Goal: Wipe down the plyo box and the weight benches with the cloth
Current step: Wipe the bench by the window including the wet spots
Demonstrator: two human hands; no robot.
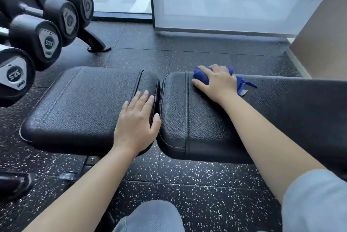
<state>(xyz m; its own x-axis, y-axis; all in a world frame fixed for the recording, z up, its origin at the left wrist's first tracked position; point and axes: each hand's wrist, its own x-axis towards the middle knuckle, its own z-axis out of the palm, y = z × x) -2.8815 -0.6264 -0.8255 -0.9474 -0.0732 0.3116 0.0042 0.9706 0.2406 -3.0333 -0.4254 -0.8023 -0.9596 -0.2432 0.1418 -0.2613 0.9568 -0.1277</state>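
**Desk:** What are the hands doing?

**Operator:** On my feed, right of centre, the right hand (216, 81) curls over a bunched blue cloth (201, 77), pressing it onto the weight bench's back pad (206, 119). The left hand (138, 121) lies flat at centre frame, fingers straight on the seat pad (80, 104), thumb at the gap between the pads.

**Desk:** And the room?

**Operator:** A black speckled rubber floor (206, 194), racked dumbbells (47, 40) upper left, and a window (225, 6) along the top.
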